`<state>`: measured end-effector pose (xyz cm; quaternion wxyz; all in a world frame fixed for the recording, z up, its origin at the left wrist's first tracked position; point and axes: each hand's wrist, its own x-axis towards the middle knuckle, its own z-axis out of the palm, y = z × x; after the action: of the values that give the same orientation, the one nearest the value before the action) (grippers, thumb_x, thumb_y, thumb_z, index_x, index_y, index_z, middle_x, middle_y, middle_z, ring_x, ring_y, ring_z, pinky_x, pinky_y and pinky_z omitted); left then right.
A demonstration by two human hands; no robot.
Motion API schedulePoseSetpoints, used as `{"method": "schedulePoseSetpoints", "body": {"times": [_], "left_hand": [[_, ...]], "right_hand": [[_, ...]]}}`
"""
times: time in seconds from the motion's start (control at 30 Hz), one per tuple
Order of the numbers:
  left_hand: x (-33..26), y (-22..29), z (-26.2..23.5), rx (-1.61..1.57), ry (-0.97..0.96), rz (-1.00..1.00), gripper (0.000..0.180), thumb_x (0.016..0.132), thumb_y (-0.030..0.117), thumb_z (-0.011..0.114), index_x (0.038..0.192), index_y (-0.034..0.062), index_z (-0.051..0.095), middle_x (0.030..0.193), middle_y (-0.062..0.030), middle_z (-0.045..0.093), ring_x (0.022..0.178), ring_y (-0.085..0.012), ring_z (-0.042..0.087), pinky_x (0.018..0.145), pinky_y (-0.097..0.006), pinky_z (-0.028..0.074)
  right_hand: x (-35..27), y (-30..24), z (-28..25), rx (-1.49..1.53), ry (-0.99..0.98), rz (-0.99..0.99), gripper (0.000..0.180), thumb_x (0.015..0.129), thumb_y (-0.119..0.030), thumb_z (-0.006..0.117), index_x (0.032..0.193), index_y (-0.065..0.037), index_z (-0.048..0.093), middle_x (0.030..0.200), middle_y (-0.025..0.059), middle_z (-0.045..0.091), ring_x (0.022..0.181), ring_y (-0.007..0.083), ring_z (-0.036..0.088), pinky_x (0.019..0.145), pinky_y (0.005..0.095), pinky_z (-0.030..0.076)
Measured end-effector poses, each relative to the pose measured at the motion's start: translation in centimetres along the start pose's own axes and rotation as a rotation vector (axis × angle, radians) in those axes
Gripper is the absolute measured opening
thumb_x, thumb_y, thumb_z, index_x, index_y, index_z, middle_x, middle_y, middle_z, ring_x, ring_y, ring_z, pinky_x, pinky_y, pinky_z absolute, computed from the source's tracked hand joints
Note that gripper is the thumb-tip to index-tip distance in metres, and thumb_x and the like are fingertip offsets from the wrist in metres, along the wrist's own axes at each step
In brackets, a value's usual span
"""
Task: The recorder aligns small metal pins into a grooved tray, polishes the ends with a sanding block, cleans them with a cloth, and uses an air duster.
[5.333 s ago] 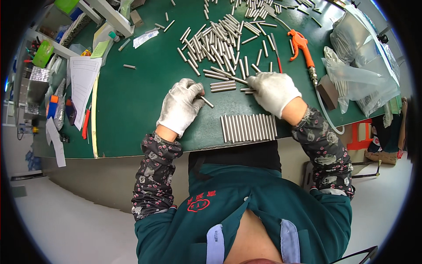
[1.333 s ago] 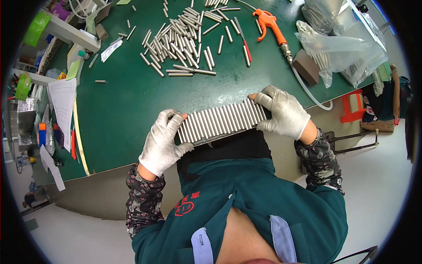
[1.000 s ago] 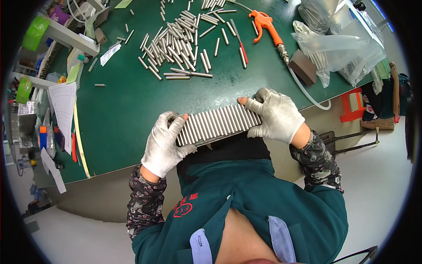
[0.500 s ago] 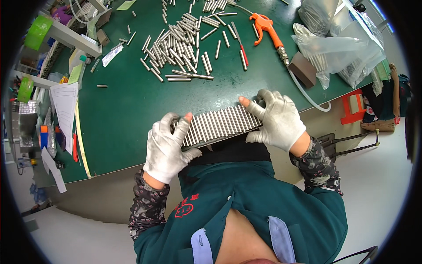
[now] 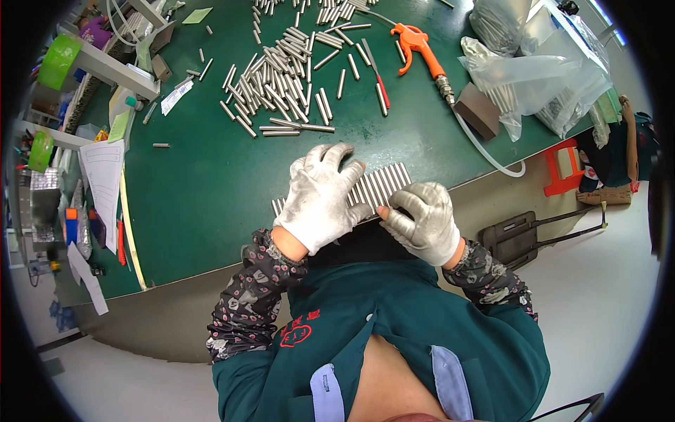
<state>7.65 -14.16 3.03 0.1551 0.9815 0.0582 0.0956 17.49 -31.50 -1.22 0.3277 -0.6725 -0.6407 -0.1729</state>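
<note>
Many plain steel dowel pins lie side by side in one even row at the table's near edge. My left hand, in a white glove, lies across the middle of this row and hides part of it. Its fingers reach over the far ends of the pins, and the thumb rests at the near ends. My right hand, gloved too with a bare thumb tip, is curled at the near right side of the row. The thumb tip touches the pins' near ends; whatever is between its fingers is hidden.
Beyond the row lies a loose heap of steel pins. An orange air gun with a hose, a red-handled tool, a brown block and plastic bags are at right. Papers hang at left.
My left hand has moved right from the row's left end onto its middle. My right hand has left the right end, coming nearer and leftward, with its fingers curled.
</note>
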Motion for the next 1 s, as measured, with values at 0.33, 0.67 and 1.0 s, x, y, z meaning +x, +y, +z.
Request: {"method": "schedulePoseSetpoints", "body": {"times": [0.33,0.67,1.0], "left_hand": [[0.5,-0.6,1.1,-0.069,0.054,0.042,0.033,0.063,0.017,0.075,0.095,0.0088,0.066,0.113,-0.0121,0.056,0.106,-0.0328,0.052,0.088,-0.043,0.044],[1.2,-1.0,1.2,-0.241,0.076,-0.020,0.014,0.069,0.006,0.069,0.082,0.0071,0.064,0.090,-0.0089,0.060,0.091,-0.0298,0.055,0.078,-0.038,0.046],[1.2,-0.5,-1.2,-0.485,-0.124,-0.105,0.012,0.079,0.005,0.063,0.089,0.0027,0.058,0.086,-0.0085,0.058,0.078,-0.0234,0.056,0.073,-0.031,0.046]], "right_hand": [[-0.4,0.3,0.9,-0.018,0.071,-0.005,0.010,0.066,-0.011,0.070,0.074,-0.010,0.063,0.078,0.0028,0.060,0.073,0.0193,0.057,0.058,0.0335,0.044],[-0.7,0.1,0.9,0.003,0.119,-0.014,0.010,0.067,-0.010,0.069,0.075,-0.009,0.063,0.077,0.0026,0.059,0.070,0.0194,0.057,0.057,0.0329,0.043],[-0.8,0.3,-0.4,0.202,0.172,0.053,0.035,0.070,-0.033,0.071,0.091,-0.007,0.061,0.076,0.0057,0.057,0.071,0.0238,0.056,0.060,0.0369,0.043]]}}
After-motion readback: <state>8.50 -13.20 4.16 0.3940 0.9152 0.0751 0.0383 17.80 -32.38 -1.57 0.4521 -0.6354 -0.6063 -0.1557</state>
